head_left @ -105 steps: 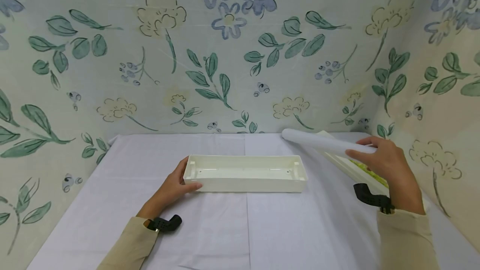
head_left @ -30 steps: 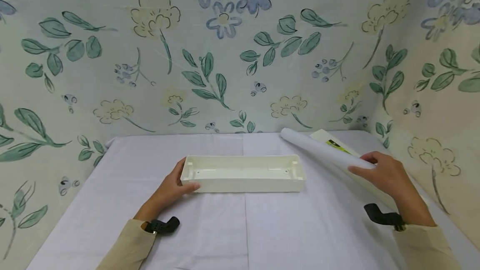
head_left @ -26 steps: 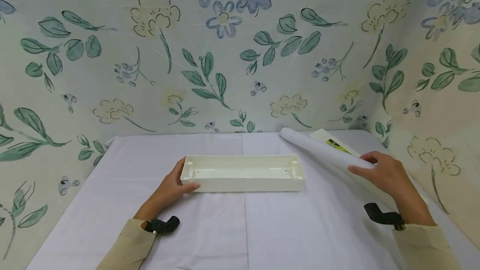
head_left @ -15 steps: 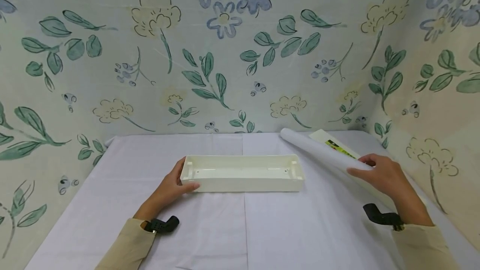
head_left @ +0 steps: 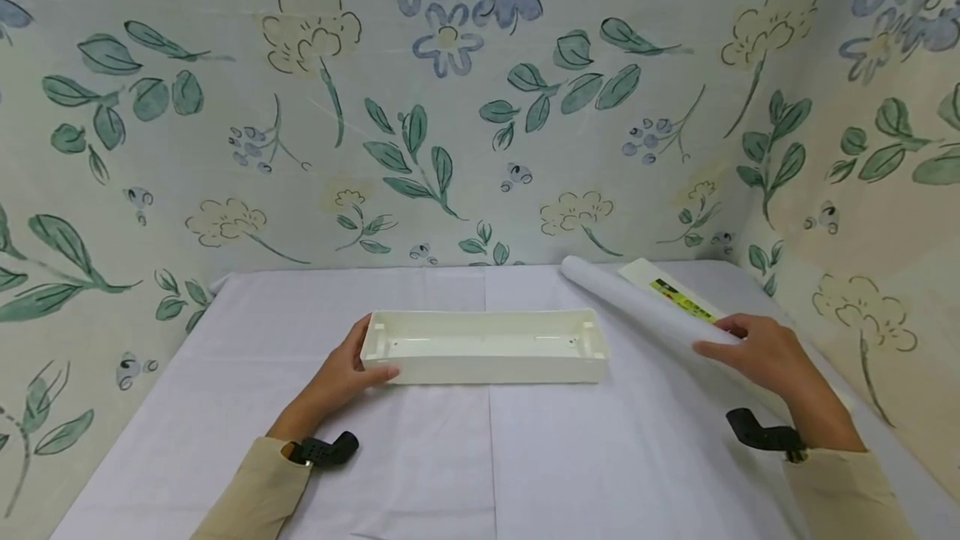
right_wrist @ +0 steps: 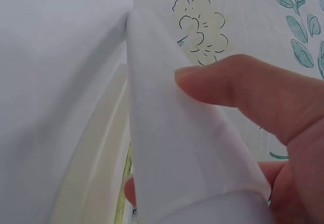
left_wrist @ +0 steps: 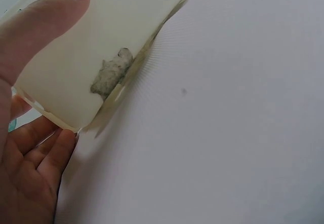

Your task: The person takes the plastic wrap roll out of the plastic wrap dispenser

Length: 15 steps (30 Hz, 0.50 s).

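A long cream plastic box [head_left: 487,370], open at the top, lies across the middle of the cloth in the head view. My left hand [head_left: 352,363] grips its left end, thumb on the front wall and fingers behind. The left wrist view shows a grey, rough patch [left_wrist: 112,74] low on that box. To the right, my right hand [head_left: 768,357] holds the near end of a long white roll [head_left: 637,300], thumb on one side. The roll slants away to the back. Behind it lies a long cream piece [head_left: 639,272] with a yellow-green label [head_left: 682,300], partly hidden.
A white cloth [head_left: 420,457] covers the table. Behind the table and at its sides hangs flower-patterned fabric [head_left: 450,148]. In the right wrist view, the cream piece [right_wrist: 96,168] runs alongside the roll.
Since the earliest frame, my right hand has lowered and come nearer with the roll's near end, uncovering more of the far label. My left hand and the box have hardly moved.
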### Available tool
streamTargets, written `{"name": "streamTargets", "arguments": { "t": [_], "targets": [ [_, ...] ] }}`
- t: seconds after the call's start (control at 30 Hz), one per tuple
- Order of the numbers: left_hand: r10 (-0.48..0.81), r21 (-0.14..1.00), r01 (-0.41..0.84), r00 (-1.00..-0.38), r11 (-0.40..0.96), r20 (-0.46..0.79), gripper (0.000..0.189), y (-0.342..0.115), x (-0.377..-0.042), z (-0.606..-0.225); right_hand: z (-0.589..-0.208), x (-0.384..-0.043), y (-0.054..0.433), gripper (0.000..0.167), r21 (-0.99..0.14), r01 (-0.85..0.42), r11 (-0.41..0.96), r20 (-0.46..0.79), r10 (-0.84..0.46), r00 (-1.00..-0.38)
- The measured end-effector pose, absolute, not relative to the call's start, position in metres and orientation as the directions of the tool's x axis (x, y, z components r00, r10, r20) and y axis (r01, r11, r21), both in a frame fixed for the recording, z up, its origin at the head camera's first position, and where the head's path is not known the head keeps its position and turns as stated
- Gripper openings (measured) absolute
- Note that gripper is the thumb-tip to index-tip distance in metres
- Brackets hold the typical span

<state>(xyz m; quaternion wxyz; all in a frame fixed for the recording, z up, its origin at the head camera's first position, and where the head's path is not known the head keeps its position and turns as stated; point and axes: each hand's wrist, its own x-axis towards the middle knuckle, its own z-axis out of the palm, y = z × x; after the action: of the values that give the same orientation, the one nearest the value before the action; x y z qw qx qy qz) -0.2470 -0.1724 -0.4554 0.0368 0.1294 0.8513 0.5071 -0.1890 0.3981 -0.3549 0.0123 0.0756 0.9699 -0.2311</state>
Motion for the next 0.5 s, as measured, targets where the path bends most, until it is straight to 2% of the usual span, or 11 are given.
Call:
{"name": "streamTargets", "arguments": {
  "t": [0.5],
  "targets": [
    [0.260,0.877,0.177,-0.964,0.446,0.062,0.103,-0.1721,-0.2468,-0.4547,-0.3605,-0.1910,0.4015,0.081,-0.431,0.164,0.887,-0.147,0.110,-0.983]
  ]
}}
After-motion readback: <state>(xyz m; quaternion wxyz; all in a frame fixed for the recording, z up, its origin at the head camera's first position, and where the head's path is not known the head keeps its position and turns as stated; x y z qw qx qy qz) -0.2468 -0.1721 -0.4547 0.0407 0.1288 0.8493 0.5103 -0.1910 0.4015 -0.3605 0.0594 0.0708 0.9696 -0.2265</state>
